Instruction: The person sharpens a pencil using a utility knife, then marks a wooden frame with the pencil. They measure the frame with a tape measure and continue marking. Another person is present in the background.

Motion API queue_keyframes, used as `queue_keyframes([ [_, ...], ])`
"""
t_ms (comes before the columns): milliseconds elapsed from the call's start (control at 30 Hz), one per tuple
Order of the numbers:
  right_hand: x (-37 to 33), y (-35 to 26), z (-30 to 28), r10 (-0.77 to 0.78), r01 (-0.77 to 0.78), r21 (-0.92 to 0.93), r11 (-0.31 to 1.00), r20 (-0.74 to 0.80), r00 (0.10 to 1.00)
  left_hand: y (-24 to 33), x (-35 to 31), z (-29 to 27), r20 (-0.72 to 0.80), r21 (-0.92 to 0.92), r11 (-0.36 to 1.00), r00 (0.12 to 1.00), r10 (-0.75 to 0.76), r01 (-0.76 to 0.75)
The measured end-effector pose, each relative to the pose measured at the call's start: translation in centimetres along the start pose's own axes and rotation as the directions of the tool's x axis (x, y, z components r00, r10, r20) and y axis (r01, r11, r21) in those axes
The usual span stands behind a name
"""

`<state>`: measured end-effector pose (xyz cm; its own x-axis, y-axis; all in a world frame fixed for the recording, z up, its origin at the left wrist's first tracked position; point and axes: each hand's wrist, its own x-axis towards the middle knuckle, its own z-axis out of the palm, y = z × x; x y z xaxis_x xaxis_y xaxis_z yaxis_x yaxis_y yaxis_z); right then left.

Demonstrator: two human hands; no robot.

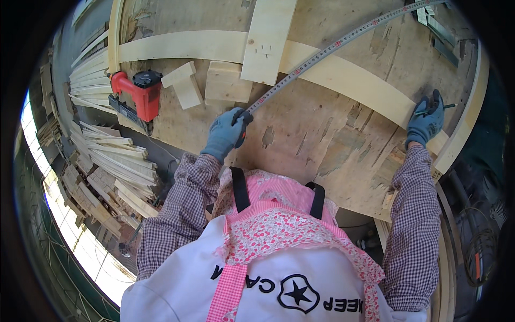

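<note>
Both hands wear blue-grey gloves with dark fingertips. My left hand (229, 133) is closed around a tape measure, whose case is mostly hidden by the glove. Its metal blade (338, 44) stretches out to the far right, passing over a long pale wooden strip (370, 86). At the right, my right hand (425, 121) has its fingers closed on a thin dark green pencil (449, 105) and rests at that strip's right part. A short, wide board (268, 37) lies across the strip near the middle.
A red and black nail gun (144, 94) lies left on the worn plywood worktop (300, 145). Beside it are a T-shaped wood piece (185, 88) and a square block (228, 83). Stacked wood strips (115, 155) sit lower left. Metal fastener strips (437, 32) lie far right.
</note>
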<state>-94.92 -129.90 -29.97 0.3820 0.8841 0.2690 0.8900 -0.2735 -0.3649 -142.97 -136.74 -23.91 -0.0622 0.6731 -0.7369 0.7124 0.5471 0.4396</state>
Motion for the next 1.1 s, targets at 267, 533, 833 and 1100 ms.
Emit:
queue_keyframes([
  [267, -0.2, 0.1, -0.1, -0.023, 0.023, 0.025, 0.999, -0.011, 1.000, 0.4, 0.0, -0.2, 0.023, 0.041, 0.997, 0.997, -0.071, 0.070],
  [533, 0.0, -0.6, -0.3, 0.032, -0.033, 0.017, 0.999, 0.031, 0.999, 1.1, 0.0, -0.3, -0.001, 0.063, 0.997, 0.999, -0.045, 0.045],
  [833, -0.2, -0.6, -0.4, 0.021, -0.021, 0.005, 1.000, 0.036, 0.999, 0.9, -0.1, -0.1, -0.015, 0.094, 0.995, 0.999, -0.033, 0.034],
  [1100, 0.0, -1.2, -0.5, 0.031, -0.032, 0.009, 0.999, 0.034, 0.999, 1.3, -0.1, -0.3, -0.015, 0.103, 0.994, 1.000, -0.026, 0.028],
])
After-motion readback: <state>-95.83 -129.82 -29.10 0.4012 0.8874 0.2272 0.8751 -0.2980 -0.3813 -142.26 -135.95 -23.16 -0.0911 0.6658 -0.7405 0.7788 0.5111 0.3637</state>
